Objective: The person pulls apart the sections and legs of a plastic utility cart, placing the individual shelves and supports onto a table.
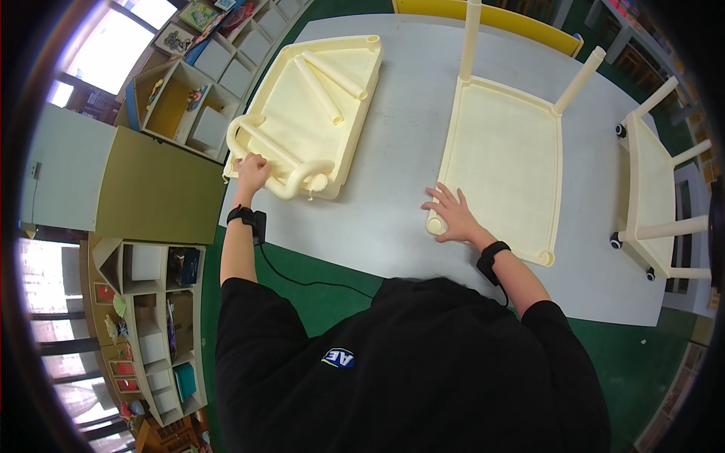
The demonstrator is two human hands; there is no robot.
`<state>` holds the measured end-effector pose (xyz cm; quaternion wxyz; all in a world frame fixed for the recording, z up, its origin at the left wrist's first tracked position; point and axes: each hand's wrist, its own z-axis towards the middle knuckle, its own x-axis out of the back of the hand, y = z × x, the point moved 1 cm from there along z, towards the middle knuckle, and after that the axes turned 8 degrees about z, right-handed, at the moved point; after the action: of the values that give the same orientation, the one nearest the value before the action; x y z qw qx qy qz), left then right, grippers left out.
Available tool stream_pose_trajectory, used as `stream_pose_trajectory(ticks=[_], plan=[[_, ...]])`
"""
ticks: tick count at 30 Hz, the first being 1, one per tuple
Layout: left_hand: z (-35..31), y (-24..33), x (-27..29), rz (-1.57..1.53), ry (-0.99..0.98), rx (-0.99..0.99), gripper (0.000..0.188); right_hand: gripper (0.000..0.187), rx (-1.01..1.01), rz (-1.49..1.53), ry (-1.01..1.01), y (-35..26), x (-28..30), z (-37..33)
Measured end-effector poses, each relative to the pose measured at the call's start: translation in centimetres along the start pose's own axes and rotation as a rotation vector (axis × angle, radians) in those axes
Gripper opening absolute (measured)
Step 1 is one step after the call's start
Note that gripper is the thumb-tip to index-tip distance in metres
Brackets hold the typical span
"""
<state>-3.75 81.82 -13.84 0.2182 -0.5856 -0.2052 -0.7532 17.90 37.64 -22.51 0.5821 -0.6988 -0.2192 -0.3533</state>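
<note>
On the left of the table lies a cream plastic tray (276, 83). A bent cream tube handle (303, 178) rests across its near end, and my left hand (254, 170) is closed around the handle's near side. Loose straight tubes (319, 90) lie inside that tray. In front of me, a second cream tray (506, 158) has two upright tubes (580, 81) standing at its far corners. My right hand (455, 215) is spread over its near left corner, fingers apart beside the round corner socket (436, 225).
At the right edge of the grey table (408, 98) is a cream tray frame (653, 181) with tube legs and black casters (615, 240). A yellow chair back (498, 19) stands beyond the table. Shelves (162, 302) line the left; a cable (317, 284) hangs from my left wrist.
</note>
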Motion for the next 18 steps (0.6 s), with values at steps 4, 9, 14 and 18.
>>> stream_pose_trajectory(ticks=[4, 9, 14, 18], plan=[[0.0, 0.1, 0.0, -0.024, -0.042, 0.056, 0.014, 0.071, -0.008, -0.002, 0.004, 0.1, 0.1, -0.1], [-0.3, 0.1, -0.1, -0.098, 0.007, 0.054, 0.011, 0.07, -0.008, -0.004, 0.001, -0.1, 0.1, -0.1], [-0.5, -0.7, -0.4, -0.124, -0.019, 0.006, 0.012, 0.069, 0.001, -0.003, 0.004, -0.2, 0.0, 0.1], [0.0, 0.8, -0.1, -0.041, -0.112, 0.02, 0.015, 0.069, -0.017, 0.009, 0.004, 0.1, 0.0, -0.1]])
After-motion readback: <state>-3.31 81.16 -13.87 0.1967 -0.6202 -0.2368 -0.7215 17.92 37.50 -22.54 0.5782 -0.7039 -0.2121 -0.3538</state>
